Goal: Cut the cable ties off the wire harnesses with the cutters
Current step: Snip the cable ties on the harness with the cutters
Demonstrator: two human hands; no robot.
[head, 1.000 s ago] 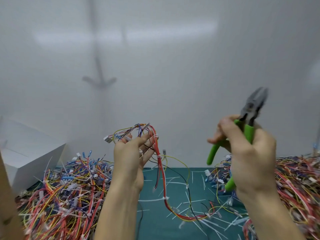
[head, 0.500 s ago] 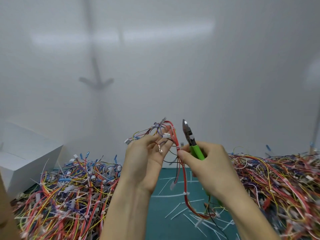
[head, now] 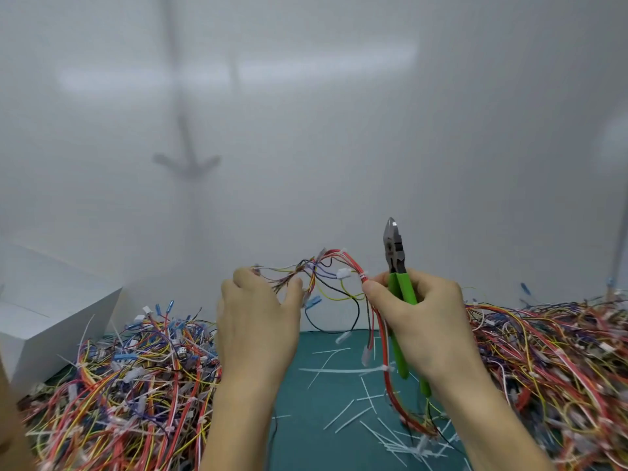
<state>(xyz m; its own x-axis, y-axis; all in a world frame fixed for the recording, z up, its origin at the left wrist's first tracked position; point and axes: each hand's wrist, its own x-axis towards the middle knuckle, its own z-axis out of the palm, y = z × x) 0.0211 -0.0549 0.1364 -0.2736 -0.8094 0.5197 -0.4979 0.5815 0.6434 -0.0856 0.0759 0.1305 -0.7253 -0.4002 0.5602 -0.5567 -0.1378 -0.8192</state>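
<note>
Green handles stick out of the right hand [head: 421,321], which is wrapped tight round the cutters [head: 396,263]. The dark metal nose of the cutters points straight up, and its jaws look closed. It is just beside the wires but touches none of them. The same hand also pinches a bunch of red wires with its fingertips, right below a small white cable tie [head: 363,275].

Those red wires belong to the wire harness [head: 326,266], which is held up in the air between both hands, above the tabletop [head: 306,419]. The left hand [head: 258,331] has its back to us. Its fingers curl round the other end of the harness, where thin wires of many colours spread out. From the right hand the red bunch hangs down to the tabletop, with a second tie [head: 385,368] partway along.

The tabletop is dark green. Short white cut tie bits [head: 343,370] lie on it. A big left pile [head: 119,385] of tangled wires lies on one side and a right pile [head: 550,362] on the other. A white box [head: 40,317] sits beyond the left pile, by a plain white wall [head: 339,130].
</note>
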